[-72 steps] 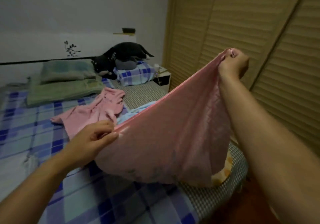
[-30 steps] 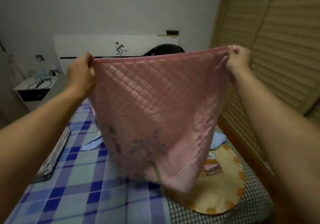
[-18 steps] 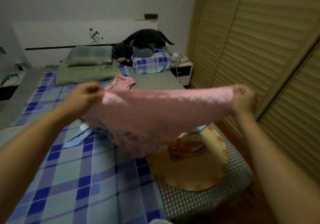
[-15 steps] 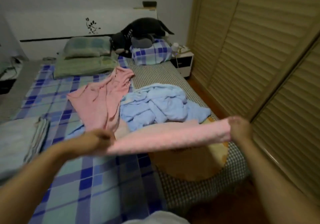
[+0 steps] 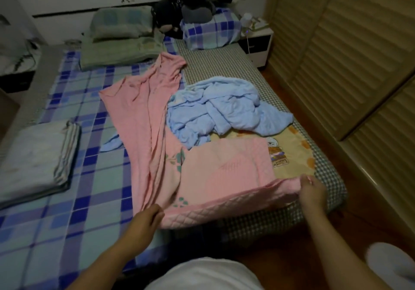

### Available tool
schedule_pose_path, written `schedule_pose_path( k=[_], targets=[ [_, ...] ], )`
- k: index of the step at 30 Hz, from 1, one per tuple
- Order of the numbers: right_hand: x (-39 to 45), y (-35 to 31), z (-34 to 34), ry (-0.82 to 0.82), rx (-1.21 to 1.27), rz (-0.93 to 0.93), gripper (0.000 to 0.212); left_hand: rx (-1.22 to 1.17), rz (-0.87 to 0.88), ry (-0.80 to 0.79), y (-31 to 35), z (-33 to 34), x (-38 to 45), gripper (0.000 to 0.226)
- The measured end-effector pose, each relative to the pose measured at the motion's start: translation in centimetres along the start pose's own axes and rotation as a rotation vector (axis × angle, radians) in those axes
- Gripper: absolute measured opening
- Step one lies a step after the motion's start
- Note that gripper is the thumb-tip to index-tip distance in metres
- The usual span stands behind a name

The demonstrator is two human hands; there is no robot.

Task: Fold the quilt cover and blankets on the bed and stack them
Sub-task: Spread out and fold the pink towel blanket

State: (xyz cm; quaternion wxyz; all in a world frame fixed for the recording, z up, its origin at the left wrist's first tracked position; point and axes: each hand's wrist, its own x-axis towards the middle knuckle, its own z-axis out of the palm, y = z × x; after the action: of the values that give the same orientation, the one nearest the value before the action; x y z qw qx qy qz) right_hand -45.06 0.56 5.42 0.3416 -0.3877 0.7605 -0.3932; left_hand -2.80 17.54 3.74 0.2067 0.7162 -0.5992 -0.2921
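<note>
Pink quilt (image 5: 226,177) flat on bed, btwn hands; left hand (image 5: 143,221), right hand (image 5: 312,192) pinching near corners

Both your arms reach forward and down, bare from the elbow, roughly parallel and well apart. Your left hand (image 5: 147,219) sits low, knuckles up, fingers curled, pinching the near-left corner of the pink quilted blanket (image 5: 226,177). Your right hand (image 5: 312,192) is farther out and a little higher — back of the hand towards you, fingers curled over the blanket's near-right corner, gripping it.
</note>
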Motion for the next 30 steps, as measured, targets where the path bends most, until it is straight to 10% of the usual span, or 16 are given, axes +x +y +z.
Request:
schedule_pose_path(
  k=[8, 12, 16, 30],
  targets=[
    [-11.5, -9.8, 9.0, -0.768, -0.281, -0.703, 0.009, 0.091, 0.274, -0.083, 4.8, -1.9, 1.5, 0.043],
    [-16.2, -8.9, 13.9, -1.157, -0.499, -0.673, 0.061, -0.004, 0.353, -0.092, 6.7, -2.9, 3.0, 0.027],
    [-17.5, -8.1, 15.2, -1.059, -0.414, -0.600, 0.013, -0.119, 0.350, -0.072, 5.1, -3.9, 3.3, 0.018],
    [-18.0, -19.1, 9.5, -0.270, -0.537, -0.958, 0.023, 0.063, 0.650, -0.085, -2.0, -12.0, 16.0, 0.032]
  ],
)
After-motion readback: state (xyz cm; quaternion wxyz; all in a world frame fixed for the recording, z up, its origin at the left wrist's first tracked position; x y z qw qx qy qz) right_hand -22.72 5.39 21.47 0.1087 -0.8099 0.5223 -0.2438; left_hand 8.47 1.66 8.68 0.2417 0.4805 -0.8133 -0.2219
